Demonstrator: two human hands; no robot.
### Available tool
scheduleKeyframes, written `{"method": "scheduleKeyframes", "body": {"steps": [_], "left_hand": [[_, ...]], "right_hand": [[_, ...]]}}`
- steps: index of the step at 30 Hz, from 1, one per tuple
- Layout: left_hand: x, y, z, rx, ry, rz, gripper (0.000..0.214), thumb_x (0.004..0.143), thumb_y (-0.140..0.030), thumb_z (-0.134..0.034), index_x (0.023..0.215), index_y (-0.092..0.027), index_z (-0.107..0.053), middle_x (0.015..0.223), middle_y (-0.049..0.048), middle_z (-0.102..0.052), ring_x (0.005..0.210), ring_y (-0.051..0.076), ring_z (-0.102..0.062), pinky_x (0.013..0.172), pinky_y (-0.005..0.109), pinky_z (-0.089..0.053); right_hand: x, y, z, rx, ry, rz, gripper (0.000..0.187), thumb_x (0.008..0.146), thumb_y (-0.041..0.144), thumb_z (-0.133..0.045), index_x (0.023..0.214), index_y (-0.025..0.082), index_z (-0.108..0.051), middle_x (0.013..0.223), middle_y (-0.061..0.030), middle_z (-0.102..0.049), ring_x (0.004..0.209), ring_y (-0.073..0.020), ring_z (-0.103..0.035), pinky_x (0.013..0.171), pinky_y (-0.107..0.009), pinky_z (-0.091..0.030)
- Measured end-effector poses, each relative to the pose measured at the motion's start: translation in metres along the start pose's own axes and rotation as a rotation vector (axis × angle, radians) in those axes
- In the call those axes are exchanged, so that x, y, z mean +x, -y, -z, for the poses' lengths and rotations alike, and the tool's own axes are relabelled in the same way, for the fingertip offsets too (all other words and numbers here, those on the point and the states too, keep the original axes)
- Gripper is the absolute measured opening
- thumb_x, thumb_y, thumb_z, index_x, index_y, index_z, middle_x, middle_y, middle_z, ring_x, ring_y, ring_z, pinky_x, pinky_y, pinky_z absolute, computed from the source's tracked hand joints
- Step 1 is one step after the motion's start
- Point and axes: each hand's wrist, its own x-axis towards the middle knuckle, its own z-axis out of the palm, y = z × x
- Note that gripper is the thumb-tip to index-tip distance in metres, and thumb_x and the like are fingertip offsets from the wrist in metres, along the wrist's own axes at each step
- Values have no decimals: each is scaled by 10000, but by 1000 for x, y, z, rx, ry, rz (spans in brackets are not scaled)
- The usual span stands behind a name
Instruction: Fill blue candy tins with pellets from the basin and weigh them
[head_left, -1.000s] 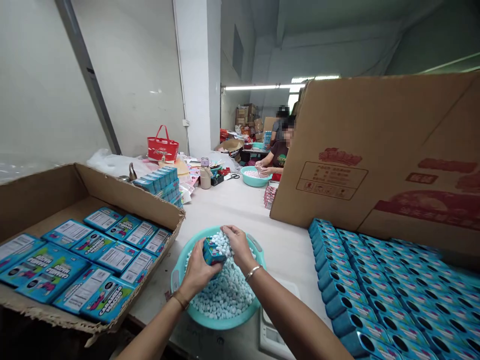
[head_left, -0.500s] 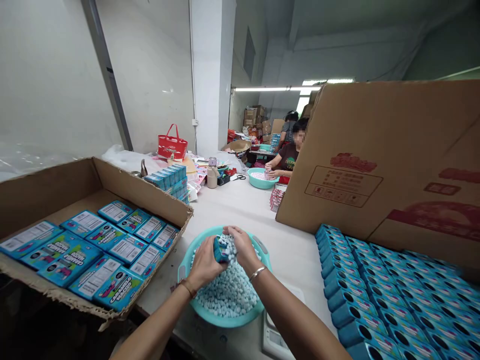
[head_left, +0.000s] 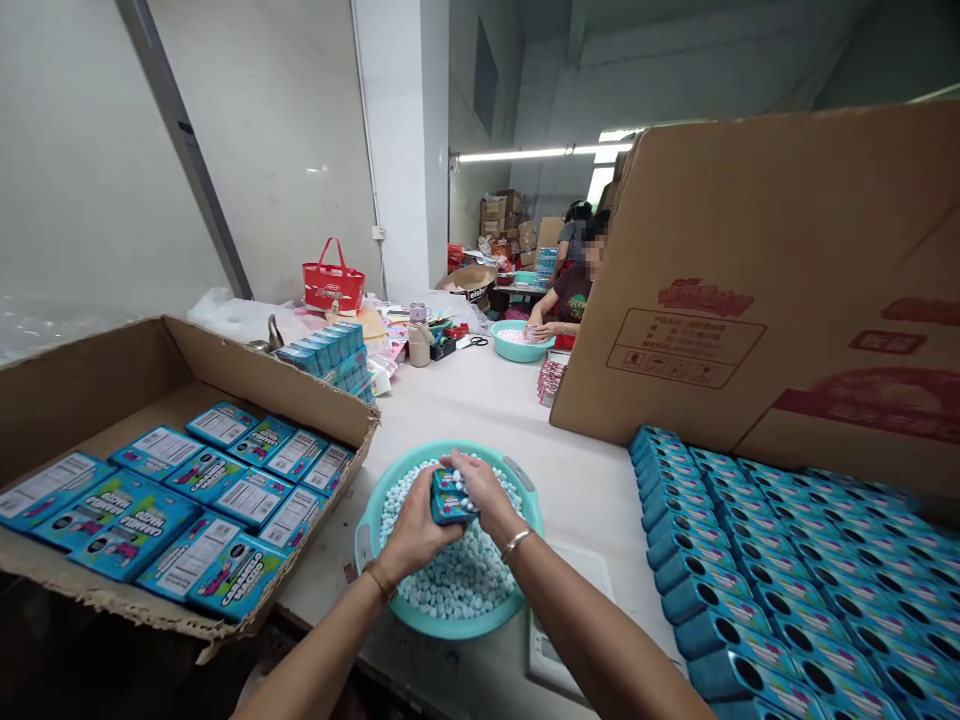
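Over the turquoise basin (head_left: 450,628), my left hand (head_left: 415,527) grips what look like two small blue boxes (head_left: 450,507) pressed side by side. My right hand (head_left: 484,492) curls over their far right side, fingers bent around a few pale candies (head_left: 459,480); its fingertips meet the top of the boxes. A heap of small round pale-blue candies (head_left: 457,580) fills the basin below both hands. The boxes' openings are partly hidden by the right hand.
An open carton (head_left: 360,440) at left holds printed blue boxes. Rows of blue boxes with dark round holes (head_left: 750,590) stand at right before a big cardboard sheet (head_left: 750,250). A white scale (head_left: 551,650) is under my right forearm. A co-worker (head_left: 574,290) sits beyond.
The boxes have turned and tilted, showing more of their printed sides. Fewer candies show between my right hand and the boxes. The camera view has shifted slightly.
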Motion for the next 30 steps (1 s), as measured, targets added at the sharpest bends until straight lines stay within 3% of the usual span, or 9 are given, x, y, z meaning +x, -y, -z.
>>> {"method": "scheduleKeyframes", "body": {"steps": [5,12,15,19,22,26,30], "left_hand": [[-2,-10,1,-164,26,15,639,622,-199,-743,1201,-189,-475,1069,33,-624,944,212,-612,834,334,-483],[4,-8,2,-193,17,22,633,595,-180,-762,1168,-194,-494,1043,21,-620,933,201,-604,835,322,-479],[2,-2,0,-230,64,66,612,589,-179,-772,1142,-188,-509,1010,14,-629,901,199,-611,805,320,-490],[-1,4,-1,-373,90,149,641,568,-208,-819,1128,-181,-508,1022,24,-641,931,221,-625,840,347,-499],[-3,1,-1,-432,70,163,711,559,-209,-832,1184,-197,-491,1090,36,-631,993,242,-620,887,367,-493],[-11,-7,-4,-456,53,153,787,571,-196,-819,1264,-221,-447,1157,44,-604,1042,253,-605,907,375,-496],[-23,-9,-5,-485,99,136,798,582,-183,-816,1280,-228,-432,1213,59,-578,1088,256,-585,944,366,-480]], "right_hand": [[-5,0,-8,-57,6,-26,505,743,622,-568,874,162,-731,888,-83,-728,869,-236,-641,810,-352,-455],[-1,-3,-11,-142,8,92,508,765,635,-531,880,179,-726,917,-71,-719,968,-242,-619,914,-363,-419],[-3,-8,-6,-183,45,58,493,774,625,-533,891,187,-725,972,-70,-714,976,-242,-618,900,-364,-424],[-11,-1,8,-126,23,8,532,834,627,-456,1051,196,-681,1069,-90,-698,1028,-241,-620,911,-390,-425],[-24,9,10,-185,31,122,488,881,574,-435,1115,211,-663,1141,-86,-671,1090,-233,-595,956,-392,-417],[-50,11,8,-425,201,396,365,931,436,-451,1195,267,-637,1206,-36,-629,1160,-193,-544,1032,-357,-381],[-65,4,13,-562,166,529,357,960,358,-419,1256,275,-602,1235,-46,-624,1170,-199,-550,1022,-356,-400]]}}
